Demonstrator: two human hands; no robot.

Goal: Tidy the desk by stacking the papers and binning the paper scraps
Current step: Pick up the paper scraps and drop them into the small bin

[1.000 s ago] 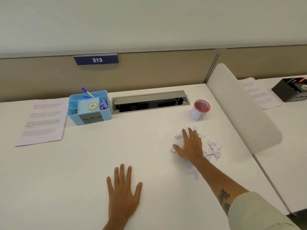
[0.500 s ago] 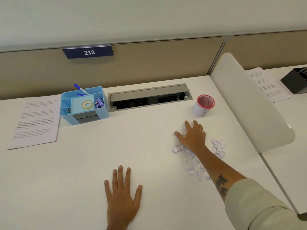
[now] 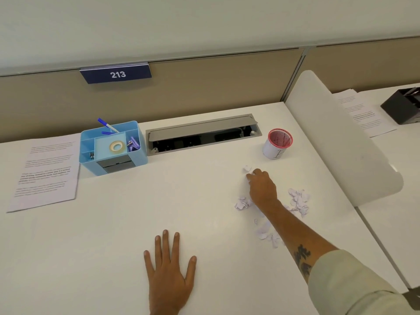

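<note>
White paper scraps lie scattered on the right half of the white desk. My right hand reaches over them with its fingers curled down, gripping scraps at their far edge; one scrap lies just beyond the fingertips. A small red-rimmed mesh bin stands behind the scraps. My left hand lies flat on the desk near the front edge, fingers spread. A printed paper stack rests at the far left.
A light blue organiser with pens and tape sits beside the papers. An open grey cable hatch lies at the desk's back. A white divider bounds the right side, with another desk, papers and a black box beyond it.
My right hand's fingers went from spread flat over the scraps to curled around some of them. My left hand stayed flat. The camera shifted slightly.
</note>
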